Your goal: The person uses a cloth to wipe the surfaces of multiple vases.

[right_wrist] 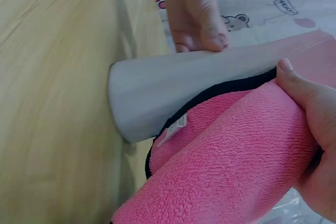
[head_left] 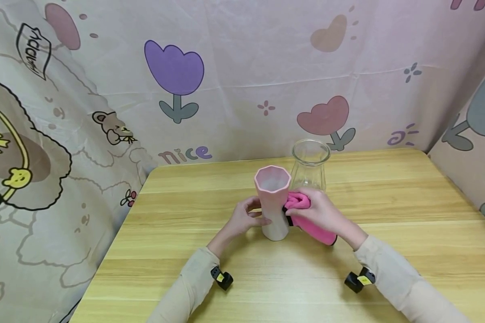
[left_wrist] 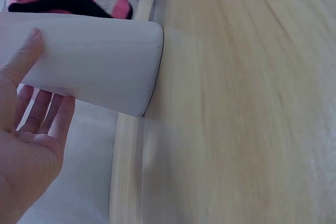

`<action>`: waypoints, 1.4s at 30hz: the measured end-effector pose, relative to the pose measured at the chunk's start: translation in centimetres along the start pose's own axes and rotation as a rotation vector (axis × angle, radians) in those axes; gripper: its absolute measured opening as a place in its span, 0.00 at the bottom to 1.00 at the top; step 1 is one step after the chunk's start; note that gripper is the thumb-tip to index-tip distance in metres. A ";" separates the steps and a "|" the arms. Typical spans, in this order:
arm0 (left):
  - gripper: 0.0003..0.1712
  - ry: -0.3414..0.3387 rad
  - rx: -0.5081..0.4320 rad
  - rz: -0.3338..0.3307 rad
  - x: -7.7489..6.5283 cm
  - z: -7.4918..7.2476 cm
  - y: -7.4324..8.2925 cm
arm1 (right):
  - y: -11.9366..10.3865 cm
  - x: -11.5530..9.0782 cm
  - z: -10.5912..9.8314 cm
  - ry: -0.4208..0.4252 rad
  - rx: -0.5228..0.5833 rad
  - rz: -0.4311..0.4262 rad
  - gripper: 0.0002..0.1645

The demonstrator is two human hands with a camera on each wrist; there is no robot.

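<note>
A tall vase [head_left: 273, 204], pink at its faceted rim and fading to white below, stands upright on the table. My left hand [head_left: 244, 218] holds it from the left, the thumb on its near side and the fingertips against its other side, as the left wrist view shows. In my right hand [head_left: 318, 209] is a bunched pink towel [right_wrist: 220, 156] with black edging and a small white tag. The towel lies against the vase's right side, its loose end hanging down. Part of the right palm is hidden by the cloth.
Behind the right hand stands a clear glass vase [head_left: 310, 168] with a flared rim, its lower part hidden. The wooden table [head_left: 178, 242] ends at a printed cloth backdrop [head_left: 242, 80] at the back and sides.
</note>
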State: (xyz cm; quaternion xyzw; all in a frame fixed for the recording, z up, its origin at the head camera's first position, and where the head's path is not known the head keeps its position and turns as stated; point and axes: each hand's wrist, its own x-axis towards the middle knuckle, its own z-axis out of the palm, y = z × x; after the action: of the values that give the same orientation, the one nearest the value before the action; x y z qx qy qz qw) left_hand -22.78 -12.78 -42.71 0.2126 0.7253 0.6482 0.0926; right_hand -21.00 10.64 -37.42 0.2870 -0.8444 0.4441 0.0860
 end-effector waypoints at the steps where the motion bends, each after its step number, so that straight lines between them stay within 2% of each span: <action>1: 0.33 0.002 0.001 -0.003 0.0 0.0 0.0 | -0.2 0.0 -0.1 0.020 -0.002 -0.003 0.26; 7: 0.34 0.001 -0.016 -0.038 0.0 0.1 0.5 | -1.5 0.2 -0.9 0.164 -0.026 -0.034 0.29; 12: 0.34 -0.008 -0.020 -0.053 0.1 0.0 0.7 | -2.4 0.4 -1.2 0.278 -0.030 -0.107 0.31; 19: 0.33 0.006 0.021 -0.031 0.0 0.1 0.2 | -2.5 0.2 -0.9 0.338 -0.019 -0.195 0.32; 24: 0.33 0.004 0.014 -0.014 0.0 0.1 0.1 | -1.9 -0.1 0.0 0.359 -0.028 -0.180 0.33; 29: 0.33 0.007 0.005 -0.040 0.0 0.1 0.2 | -1.2 -0.5 1.1 0.305 -0.071 -0.114 0.31; 35: 0.33 0.001 -0.007 -0.067 -0.4 0.4 1.8 | -0.5 -1.0 1.9 0.146 -0.100 0.015 0.30; 38: 0.33 0.002 0.000 -0.062 -0.7 0.5 2.8 | -0.1 -1.1 2.0 0.086 -0.112 0.037 0.29; 42: 0.33 0.005 -0.005 -0.059 -0.7 0.6 2.8 | 0.6 -1.3 2.4 0.000 -0.144 0.038 0.25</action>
State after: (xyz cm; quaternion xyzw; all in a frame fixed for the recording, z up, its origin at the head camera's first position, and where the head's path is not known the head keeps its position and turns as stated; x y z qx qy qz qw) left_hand -21.37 -12.41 -40.18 0.1894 0.7298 0.6476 0.1103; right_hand -20.06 9.54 -39.75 0.2641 -0.8795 0.3836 0.0982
